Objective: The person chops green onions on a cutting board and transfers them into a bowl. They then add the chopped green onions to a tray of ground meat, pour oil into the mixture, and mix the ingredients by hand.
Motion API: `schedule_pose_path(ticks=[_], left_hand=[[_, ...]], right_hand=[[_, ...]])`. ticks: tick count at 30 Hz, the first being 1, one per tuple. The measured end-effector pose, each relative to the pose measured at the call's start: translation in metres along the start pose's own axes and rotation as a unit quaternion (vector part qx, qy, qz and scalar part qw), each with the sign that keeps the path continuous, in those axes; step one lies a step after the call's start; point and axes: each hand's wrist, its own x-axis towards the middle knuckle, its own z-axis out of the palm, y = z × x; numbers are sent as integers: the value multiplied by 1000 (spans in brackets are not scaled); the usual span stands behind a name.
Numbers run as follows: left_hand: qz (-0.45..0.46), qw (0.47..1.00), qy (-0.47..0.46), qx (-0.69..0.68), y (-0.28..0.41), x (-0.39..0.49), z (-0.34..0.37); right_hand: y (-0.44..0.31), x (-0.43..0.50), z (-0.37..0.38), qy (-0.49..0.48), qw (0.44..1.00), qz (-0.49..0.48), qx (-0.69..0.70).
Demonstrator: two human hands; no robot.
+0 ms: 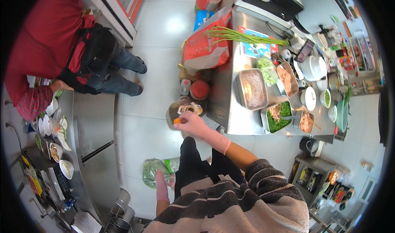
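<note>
My right hand [192,123], in a pink glove, holds a small orange thing [177,121] in its fingertips; its kind is unclear. Just beneath is a waste bin [171,115] on the floor, with pale scraps [195,107] lying at its top, partly covered by the hand. My left hand [160,178], also pink-gloved, reaches low to the left of my legs and touches a green-tinted plastic bag [151,171]. Whether its fingers grip the bag is not visible. Beside that bag lies a green and clear packet [171,163].
A steel table [236,122] at right bears trays of minced meat [253,89] and chopped greens [279,117]. Long green stalks [247,37] lie across it. Red-lidded jars [199,89] and a large red bag [206,46] stand alongside. A co-worker [58,38] works at the left counter [92,122].
</note>
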Motion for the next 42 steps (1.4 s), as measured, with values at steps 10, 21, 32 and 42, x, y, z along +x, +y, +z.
schedule_pose_path(ticks=[10, 21, 32, 42], left_hand=[[5, 989, 93, -116, -30, -24, 22], [13, 993, 103, -64, -14, -33, 12], [73, 993, 81, 45, -8, -36, 21], [89, 994, 8, -58, -36, -29, 27]], right_hand=[[96, 130, -22, 96, 986, 109, -76], [164, 194, -60, 77, 963, 105, -236], [161, 211, -94, 224, 868, 141, -420], [184, 235, -106, 93, 821, 90, -555]])
